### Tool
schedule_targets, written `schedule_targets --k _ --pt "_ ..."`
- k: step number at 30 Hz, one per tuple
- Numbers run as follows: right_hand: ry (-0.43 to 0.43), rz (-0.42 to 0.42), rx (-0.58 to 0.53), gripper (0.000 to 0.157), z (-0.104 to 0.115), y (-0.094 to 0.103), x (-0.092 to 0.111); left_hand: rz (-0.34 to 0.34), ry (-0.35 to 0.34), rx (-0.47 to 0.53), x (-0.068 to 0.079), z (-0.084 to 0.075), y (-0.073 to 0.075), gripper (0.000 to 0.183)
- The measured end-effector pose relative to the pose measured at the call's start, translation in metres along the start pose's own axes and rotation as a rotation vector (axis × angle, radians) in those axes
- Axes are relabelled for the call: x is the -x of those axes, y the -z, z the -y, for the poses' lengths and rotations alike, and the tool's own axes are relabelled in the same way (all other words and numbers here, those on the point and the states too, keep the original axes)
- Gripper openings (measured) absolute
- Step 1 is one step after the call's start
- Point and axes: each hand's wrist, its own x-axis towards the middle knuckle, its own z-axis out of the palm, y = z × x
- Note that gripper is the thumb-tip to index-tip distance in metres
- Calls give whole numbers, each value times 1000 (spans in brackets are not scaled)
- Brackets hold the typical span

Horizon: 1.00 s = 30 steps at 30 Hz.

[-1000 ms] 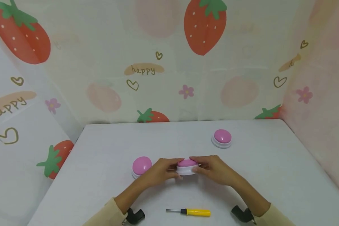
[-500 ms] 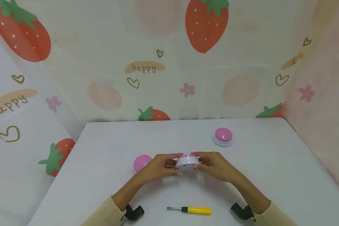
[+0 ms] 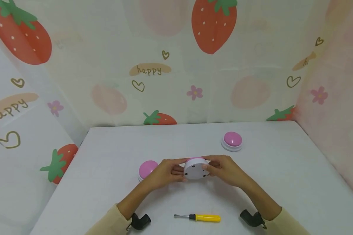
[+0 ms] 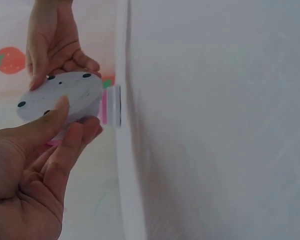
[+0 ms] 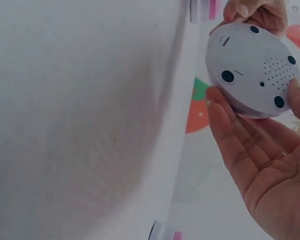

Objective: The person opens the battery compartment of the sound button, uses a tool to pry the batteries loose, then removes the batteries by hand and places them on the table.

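Between my hands, above the white table, is a round push button [image 3: 195, 170] with a pink dome and a white base. It is tilted so that its white underside faces me. My left hand [image 3: 166, 174] grips its left side, with the thumb [image 4: 62, 107] against the underside. My right hand [image 3: 226, 172] grips the right side, its thumb over the edge of the speaker holes [image 5: 277, 72]. Several dark round feet [image 5: 227, 76] show on the underside. The pink dome is mostly turned away from view.
A second pink push button [image 3: 147, 168] stands left, partly behind my left hand. A third one [image 3: 232, 139] is at the back right. A yellow-handled flathead screwdriver [image 3: 206, 218] lies near the front of the white table [image 3: 111, 147]. Strawberry-patterned sheets surround the table.
The held push button has tipped back, from showing its pink dome and white side to showing its underside. Both hands have risen slightly with it. The other buttons and the screwdriver stay put.
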Motion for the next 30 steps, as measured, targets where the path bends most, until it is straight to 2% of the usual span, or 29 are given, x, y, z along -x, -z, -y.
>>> schedule_targets --k 9,14,20,22,27,30 --pt "-25 -33 -9 43 2 1 -2 -50 -42 -69 -1 2 -6 70" --pt "-27 -33 -21 40 1 3 -5 -64 -103 -100 -1 1 -7 76" --pt "-56 10 -85 38 0 7 -7 -55 -190 -124 -1 -3 -7 82" --pt "-69 28 -109 38 0 8 -7 -75 -209 -166 -1 -4 -8 82" --pt "-102 80 -153 39 -1 12 -8 -132 -246 -270 -2 -6 -11 95" --pt "-133 114 -165 38 -1 12 -10 -107 -270 -230 -2 -7 -12 102"
